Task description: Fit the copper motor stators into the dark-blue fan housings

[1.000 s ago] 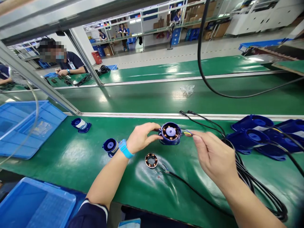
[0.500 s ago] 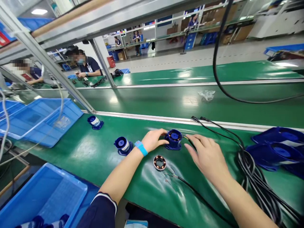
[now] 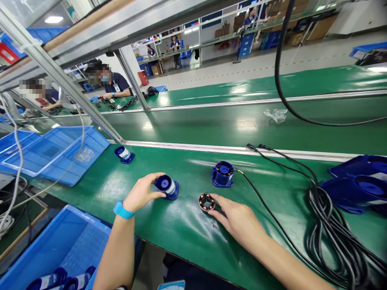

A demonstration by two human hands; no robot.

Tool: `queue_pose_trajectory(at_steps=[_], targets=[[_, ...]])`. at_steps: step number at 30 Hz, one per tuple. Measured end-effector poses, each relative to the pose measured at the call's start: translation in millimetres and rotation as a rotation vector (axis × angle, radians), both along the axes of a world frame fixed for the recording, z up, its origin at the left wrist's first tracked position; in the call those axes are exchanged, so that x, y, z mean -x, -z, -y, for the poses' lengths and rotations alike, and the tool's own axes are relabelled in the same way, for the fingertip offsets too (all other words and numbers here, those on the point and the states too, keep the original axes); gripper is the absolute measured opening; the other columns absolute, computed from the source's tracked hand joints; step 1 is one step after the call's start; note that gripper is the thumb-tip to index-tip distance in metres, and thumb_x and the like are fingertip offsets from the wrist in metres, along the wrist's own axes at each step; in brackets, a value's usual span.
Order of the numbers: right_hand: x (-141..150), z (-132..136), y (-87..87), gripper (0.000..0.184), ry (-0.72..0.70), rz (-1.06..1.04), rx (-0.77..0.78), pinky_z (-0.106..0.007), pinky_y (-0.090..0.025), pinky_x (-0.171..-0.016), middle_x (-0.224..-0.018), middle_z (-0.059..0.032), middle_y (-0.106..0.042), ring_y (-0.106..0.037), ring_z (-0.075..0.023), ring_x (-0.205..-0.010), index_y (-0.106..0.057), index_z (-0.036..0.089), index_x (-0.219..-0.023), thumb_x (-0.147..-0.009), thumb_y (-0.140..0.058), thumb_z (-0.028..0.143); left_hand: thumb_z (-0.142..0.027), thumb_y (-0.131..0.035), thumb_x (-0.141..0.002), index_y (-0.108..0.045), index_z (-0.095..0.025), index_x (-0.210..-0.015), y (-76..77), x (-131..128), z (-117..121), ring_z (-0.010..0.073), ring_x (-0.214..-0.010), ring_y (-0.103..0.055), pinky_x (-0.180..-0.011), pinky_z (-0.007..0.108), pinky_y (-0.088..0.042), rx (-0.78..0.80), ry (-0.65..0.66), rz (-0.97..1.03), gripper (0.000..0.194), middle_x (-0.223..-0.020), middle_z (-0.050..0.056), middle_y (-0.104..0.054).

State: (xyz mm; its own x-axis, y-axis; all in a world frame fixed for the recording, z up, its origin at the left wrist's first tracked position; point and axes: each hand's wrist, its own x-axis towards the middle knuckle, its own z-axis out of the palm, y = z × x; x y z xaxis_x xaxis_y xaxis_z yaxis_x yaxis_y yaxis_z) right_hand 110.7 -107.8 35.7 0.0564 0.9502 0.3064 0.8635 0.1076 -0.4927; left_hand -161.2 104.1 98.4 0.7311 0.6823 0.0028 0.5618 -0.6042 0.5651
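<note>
My left hand [image 3: 143, 192], with a blue band at the wrist, has its thumb and fingers closed around a blue motor housing [image 3: 167, 186] with a white label, which stands on the green bench. Between the thumb and fingers of my right hand [image 3: 234, 215] is a stator ring [image 3: 207, 202] with copper windings, its face turned up. Behind them, another blue housing [image 3: 223, 175] shows copper coils inside and has a black cable [image 3: 256, 189] leading out to the right; neither hand touches it. A further blue housing [image 3: 123, 154] stands at the back left.
Coiled black cables [image 3: 328, 225] lie at the right beside large blue fan-like parts [image 3: 359, 189]. Blue bins [image 3: 90, 139] stand at the left, and a lower bin [image 3: 78, 225] holds more blue housings. A metal post [image 3: 78, 86] rises back left. Co-workers sit beyond.
My left hand has moved left from the coil-filled housing to the labelled one. My right hand has let go near the cable and come down onto the stator ring, gripping it.
</note>
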Motion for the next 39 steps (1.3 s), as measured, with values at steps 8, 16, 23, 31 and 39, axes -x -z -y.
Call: queue_pose_trajectory(at_steps=[8, 16, 23, 31, 39], targets=[[-7.9, 15.0, -48.0, 0.044, 0.086, -0.098, -0.297, -0.022, -0.056, -0.061, -0.089, -0.0056, -0.071, -0.062, -0.0124, -0.06, -0.058, 0.012, -0.131, -0.101, -0.055, 0.044, -0.049, -0.088, -0.067, -0.061, -0.025, -0.126, 8.1, -92.6, 50.4, 0.0226, -0.103, -0.06, -0.093, 0.034, -0.05, 0.117, 0.284, 0.148, 0.07, -0.111, 0.005, -0.062], [-20.8, 16.3, -42.5, 0.044, 0.061, 0.009, -0.125, -0.027, -0.052, -0.057, -0.09, -0.0035, -0.069, -0.067, -0.0164, -0.069, -0.049, 0.017, -0.14, -0.104, -0.047, 0.042, -0.049, -0.089, -0.064, -0.063, -0.024, -0.124, 13.5, -109.7, 56.2, 0.0205, -0.096, -0.06, -0.086, 0.032, -0.05, 0.21, 0.331, 0.187, 0.07, -0.107, 0.005, -0.061], [-52.1, 41.8, -40.4, 0.025, -0.059, -0.066, 0.25, -0.027, -0.047, -0.056, -0.073, 0.0056, -0.063, -0.064, -0.0164, -0.062, -0.054, 0.028, -0.126, -0.103, -0.05, 0.037, -0.045, -0.095, -0.056, -0.057, -0.023, -0.133, 37.0, -114.9, 60.4, 0.0253, -0.118, -0.06, -0.106, 0.039, -0.045, 0.268, 0.37, 0.282, 0.089, -0.128, 0.008, -0.063], [-18.6, 27.3, -74.7, 0.024, 0.152, 0.027, -0.319, -0.024, -0.048, -0.056, -0.084, -0.0022, -0.066, -0.065, -0.0142, -0.065, -0.05, 0.018, -0.118, -0.108, -0.036, 0.035, -0.048, -0.094, -0.055, -0.065, -0.024, -0.122, 3.8, -127.6, 79.6, 0.0257, -0.108, -0.065, -0.1, 0.038, -0.05, 0.182, 0.32, 0.447, 0.077, -0.117, 0.006, -0.071], [-17.0, 16.2, -51.0, 0.012, 0.166, 0.026, -0.328, -0.025, -0.044, -0.058, -0.08, -0.0005, -0.064, -0.063, -0.0137, -0.065, -0.051, 0.02, -0.1, -0.106, -0.044, 0.028, -0.045, -0.095, -0.055, -0.066, -0.022, -0.117, 19.2, -127.2, 70.6, 0.0251, -0.105, -0.065, -0.096, 0.038, -0.051, 0.196, 0.254, 0.411, 0.071, -0.114, 0.006, -0.07]])
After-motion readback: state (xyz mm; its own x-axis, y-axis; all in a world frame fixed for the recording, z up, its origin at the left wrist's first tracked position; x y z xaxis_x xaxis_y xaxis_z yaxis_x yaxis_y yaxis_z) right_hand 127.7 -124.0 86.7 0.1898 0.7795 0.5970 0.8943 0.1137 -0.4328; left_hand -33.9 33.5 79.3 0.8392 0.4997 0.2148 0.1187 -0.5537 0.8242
